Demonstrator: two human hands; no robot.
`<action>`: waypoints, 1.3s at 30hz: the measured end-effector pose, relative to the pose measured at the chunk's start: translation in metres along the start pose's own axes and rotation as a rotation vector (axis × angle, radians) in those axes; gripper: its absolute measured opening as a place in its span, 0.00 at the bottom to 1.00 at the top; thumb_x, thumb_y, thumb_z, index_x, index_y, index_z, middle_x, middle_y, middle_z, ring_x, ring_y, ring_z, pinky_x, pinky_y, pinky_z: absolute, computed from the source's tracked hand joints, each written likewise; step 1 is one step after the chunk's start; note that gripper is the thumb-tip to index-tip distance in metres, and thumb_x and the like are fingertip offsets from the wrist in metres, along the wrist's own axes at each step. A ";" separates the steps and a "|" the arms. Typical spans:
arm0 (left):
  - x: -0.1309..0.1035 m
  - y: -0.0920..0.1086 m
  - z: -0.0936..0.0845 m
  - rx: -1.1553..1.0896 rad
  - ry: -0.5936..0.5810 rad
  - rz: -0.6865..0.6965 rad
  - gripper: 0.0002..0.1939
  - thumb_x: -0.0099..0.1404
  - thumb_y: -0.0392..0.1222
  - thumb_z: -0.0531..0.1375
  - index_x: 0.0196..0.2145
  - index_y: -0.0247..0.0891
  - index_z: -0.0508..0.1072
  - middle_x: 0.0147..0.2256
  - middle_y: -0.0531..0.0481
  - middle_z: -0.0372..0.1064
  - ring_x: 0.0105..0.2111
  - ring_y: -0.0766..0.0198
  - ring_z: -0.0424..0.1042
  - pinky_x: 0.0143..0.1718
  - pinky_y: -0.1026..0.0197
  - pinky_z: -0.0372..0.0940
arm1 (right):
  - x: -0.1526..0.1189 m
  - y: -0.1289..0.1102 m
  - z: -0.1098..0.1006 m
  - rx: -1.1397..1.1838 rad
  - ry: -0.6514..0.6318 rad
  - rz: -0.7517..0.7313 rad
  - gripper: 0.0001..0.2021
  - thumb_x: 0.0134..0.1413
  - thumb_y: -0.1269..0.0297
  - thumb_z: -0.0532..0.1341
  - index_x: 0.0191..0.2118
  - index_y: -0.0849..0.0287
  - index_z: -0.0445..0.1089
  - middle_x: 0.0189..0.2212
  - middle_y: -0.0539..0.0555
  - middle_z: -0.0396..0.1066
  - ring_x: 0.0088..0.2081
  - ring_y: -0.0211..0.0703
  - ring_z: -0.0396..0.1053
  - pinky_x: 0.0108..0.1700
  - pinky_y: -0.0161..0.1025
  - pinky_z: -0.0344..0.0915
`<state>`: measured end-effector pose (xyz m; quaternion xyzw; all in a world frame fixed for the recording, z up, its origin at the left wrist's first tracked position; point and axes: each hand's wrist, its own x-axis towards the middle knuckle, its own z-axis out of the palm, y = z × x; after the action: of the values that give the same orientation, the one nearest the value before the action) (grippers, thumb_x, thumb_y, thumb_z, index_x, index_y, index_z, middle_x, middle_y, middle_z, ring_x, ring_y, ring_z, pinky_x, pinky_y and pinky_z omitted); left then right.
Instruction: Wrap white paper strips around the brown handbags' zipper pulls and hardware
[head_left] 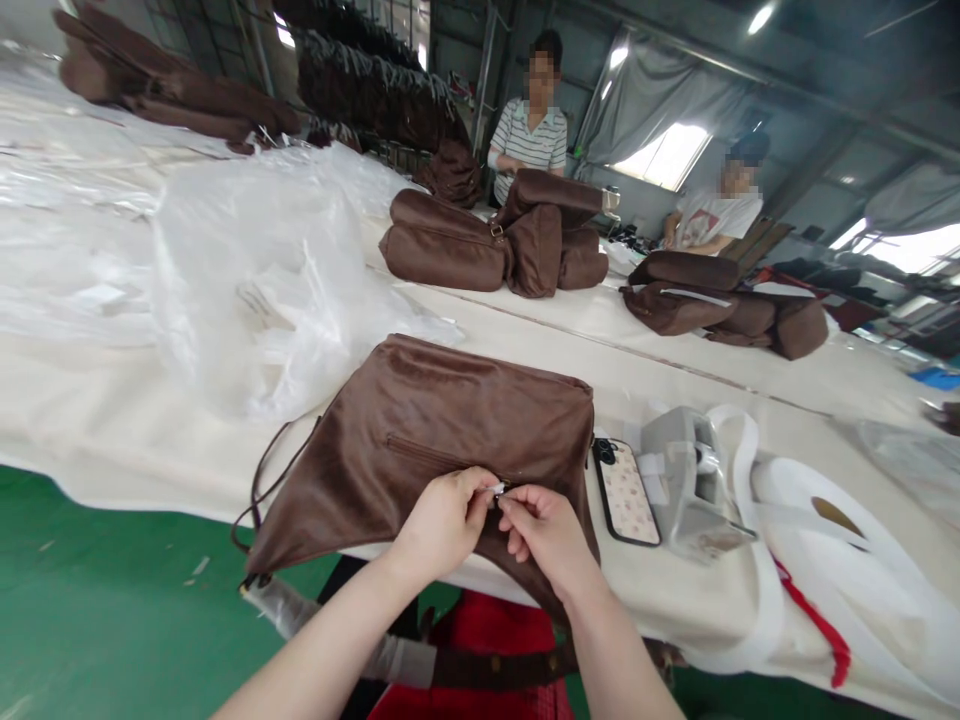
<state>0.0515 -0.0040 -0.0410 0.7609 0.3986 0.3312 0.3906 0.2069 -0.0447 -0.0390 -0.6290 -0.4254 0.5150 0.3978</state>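
Brown bag [465,395] lies beneath the fingers [523,494]; its slit [420,452] runs near them.

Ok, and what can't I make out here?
All in the head view:
Small white piece: too small, partly covered by the left hand.
Brown leather bag: underside hidden by the bag itself.
Strap: partly behind the left forearm.
Phone: screen hidden, back faces up.
Hanging goods: too dim to identify.

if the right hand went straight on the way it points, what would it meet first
Probably the left hand, close ahead over the brown bag, though depth is hard to judge.
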 end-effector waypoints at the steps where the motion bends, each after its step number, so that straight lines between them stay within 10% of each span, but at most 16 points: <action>1: 0.002 0.000 -0.003 -0.103 -0.057 -0.046 0.09 0.62 0.33 0.51 0.35 0.37 0.71 0.29 0.51 0.72 0.29 0.66 0.70 0.34 0.64 0.64 | -0.001 0.000 -0.001 -0.007 -0.015 0.003 0.12 0.49 0.56 0.62 0.30 0.62 0.71 0.21 0.48 0.70 0.16 0.29 0.63 0.17 0.26 0.58; 6: 0.007 -0.003 -0.006 -0.534 -0.209 -0.285 0.10 0.61 0.43 0.56 0.35 0.33 0.72 0.26 0.53 0.68 0.16 0.75 0.56 0.16 0.70 0.52 | 0.001 -0.002 0.001 -0.021 -0.017 -0.006 0.12 0.47 0.57 0.63 0.28 0.62 0.72 0.22 0.50 0.72 0.17 0.30 0.65 0.18 0.27 0.60; 19: -0.004 0.002 0.000 -0.350 0.004 -0.050 0.08 0.63 0.35 0.53 0.34 0.35 0.73 0.28 0.52 0.72 0.27 0.69 0.68 0.31 0.68 0.63 | 0.007 -0.001 0.004 -0.187 0.105 -0.006 0.15 0.51 0.55 0.60 0.22 0.60 0.70 0.13 0.46 0.65 0.11 0.28 0.54 0.13 0.28 0.44; 34: -0.012 -0.001 0.006 -0.423 0.029 -0.009 0.09 0.65 0.39 0.57 0.43 0.37 0.65 0.27 0.52 0.74 0.25 0.68 0.69 0.29 0.67 0.62 | -0.011 -0.006 0.013 0.666 -0.034 0.054 0.12 0.39 0.61 0.71 0.23 0.65 0.70 0.20 0.47 0.65 0.14 0.22 0.48 0.15 0.27 0.36; 39: -0.008 0.001 0.007 -0.411 0.068 -0.107 0.12 0.59 0.44 0.63 0.27 0.37 0.63 0.21 0.57 0.67 0.20 0.71 0.62 0.22 0.69 0.55 | -0.011 -0.007 0.011 0.712 -0.050 0.122 0.14 0.37 0.60 0.72 0.26 0.64 0.71 0.17 0.43 0.59 0.13 0.21 0.45 0.15 0.26 0.35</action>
<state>0.0536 -0.0136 -0.0446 0.6314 0.3756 0.4097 0.5408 0.1943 -0.0526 -0.0306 -0.4624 -0.1905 0.6689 0.5500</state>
